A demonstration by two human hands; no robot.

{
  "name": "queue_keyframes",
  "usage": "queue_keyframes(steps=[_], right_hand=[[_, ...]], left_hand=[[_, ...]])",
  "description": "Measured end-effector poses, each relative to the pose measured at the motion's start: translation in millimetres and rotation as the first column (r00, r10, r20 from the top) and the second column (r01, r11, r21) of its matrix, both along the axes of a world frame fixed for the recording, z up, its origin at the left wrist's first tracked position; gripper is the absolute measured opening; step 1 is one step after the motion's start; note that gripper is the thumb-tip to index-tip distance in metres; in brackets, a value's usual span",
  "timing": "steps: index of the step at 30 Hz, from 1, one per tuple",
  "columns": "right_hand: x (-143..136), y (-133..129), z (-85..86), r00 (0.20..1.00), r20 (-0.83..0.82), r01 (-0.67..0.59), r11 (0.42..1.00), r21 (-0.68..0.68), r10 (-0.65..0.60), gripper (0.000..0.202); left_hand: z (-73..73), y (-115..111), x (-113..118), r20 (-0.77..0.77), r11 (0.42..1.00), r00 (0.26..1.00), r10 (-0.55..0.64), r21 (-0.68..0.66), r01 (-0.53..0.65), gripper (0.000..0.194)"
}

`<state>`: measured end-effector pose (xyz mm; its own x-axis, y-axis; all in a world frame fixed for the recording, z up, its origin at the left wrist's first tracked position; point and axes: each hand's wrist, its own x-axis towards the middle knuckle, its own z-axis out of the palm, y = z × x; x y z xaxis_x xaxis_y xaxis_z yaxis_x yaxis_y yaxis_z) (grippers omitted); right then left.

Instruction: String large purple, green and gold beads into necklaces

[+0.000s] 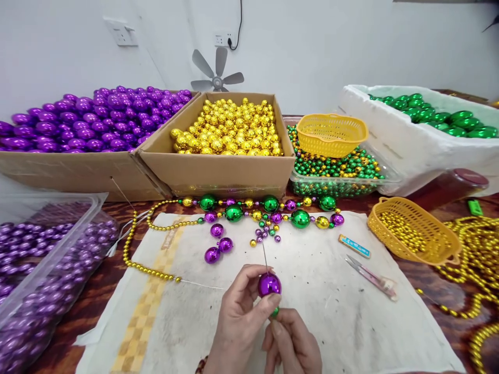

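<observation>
My left hand [244,311] pinches a large shiny purple ball [269,285], and a thin needle [265,258] sticks up out of its top. Just below the ball, my right hand [290,340] has its fingers closed at a small green bead [275,312]. A white thread [200,284] runs from my left hand to a string of gold beads [134,265] on the left. Behind my hands lie loose purple balls [212,254] and a cluster of small mixed beads [266,231]. Farther back is a strand with green, purple and gold balls [300,218].
Boxes of purple balls [97,117] and gold balls [234,127] stand behind, beside a clear tub [343,186] and a foam box [390,140]. Small scissors [370,277] and a yellow basket [413,254] lie right. A bag of purple beads [58,291] is left.
</observation>
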<state>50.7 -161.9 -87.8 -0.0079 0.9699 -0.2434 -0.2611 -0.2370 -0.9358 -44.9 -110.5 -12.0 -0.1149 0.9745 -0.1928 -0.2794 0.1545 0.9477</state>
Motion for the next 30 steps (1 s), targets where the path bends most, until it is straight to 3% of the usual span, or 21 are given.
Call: queue_keyframes(steps=[5,10,14,16,18,20,23,26,28,30], right_hand=[[16.9,13.9,0.2,0.998,-0.042,-0.057,0.998,-0.032,0.056,0.035],[31.5,17.1,2.0,0.988,-0.138,-0.083,0.993,-0.078,0.072,0.040],[41.6,21.5,5.5,0.990,-0.141,-0.010,0.984,-0.178,-0.016,0.035],[47.9,24.1,5.5,0.991,-0.116,0.047,0.984,-0.170,-0.068,0.035],[54.6,25.7,4.5,0.991,-0.084,0.090,0.986,-0.144,-0.102,0.033],[60.7,25.8,2.9,0.992,-0.060,0.105,0.985,-0.134,-0.114,0.033],[67.2,23.4,0.4,0.993,-0.049,0.099,0.984,-0.146,-0.107,0.035],[70.1,20.3,-2.1,0.993,-0.044,0.101,0.983,-0.155,-0.109,0.037],[70.7,18.7,-3.9,0.995,-0.038,0.090,0.984,-0.155,-0.097,0.038],[70.7,17.4,-5.9,0.997,-0.026,0.070,0.985,-0.155,-0.075,0.039]], left_hand=[[-14.0,5.8,-7.6,-0.148,0.988,0.977,-0.152,-0.050,0.146,0.034],[-16.4,17.5,3.4,-0.130,0.980,0.973,-0.190,-0.089,0.180,0.036],[-16.1,19.3,13.5,-0.199,0.962,0.942,-0.271,-0.074,0.261,0.037],[-14.8,24.5,11.2,-0.281,0.945,0.904,-0.324,-0.056,0.321,0.038],[-13.6,37.3,3.3,-0.421,0.950,0.859,-0.291,-0.018,0.312,0.035],[-14.3,56.0,-7.3,-0.639,0.961,0.750,-0.171,0.061,0.271,0.030],[-20.9,82.3,-20.0,-0.906,0.951,0.421,-0.031,0.103,0.292,0.025],[-31.6,92.9,-22.4,-0.990,0.952,0.138,-0.023,0.020,0.306,0.026],[-38.1,92.8,-20.2,-0.999,0.955,0.022,-0.037,-0.029,0.296,0.024],[-42.7,91.2,-17.9,-0.998,0.957,-0.042,-0.047,-0.057,0.286,0.021]])
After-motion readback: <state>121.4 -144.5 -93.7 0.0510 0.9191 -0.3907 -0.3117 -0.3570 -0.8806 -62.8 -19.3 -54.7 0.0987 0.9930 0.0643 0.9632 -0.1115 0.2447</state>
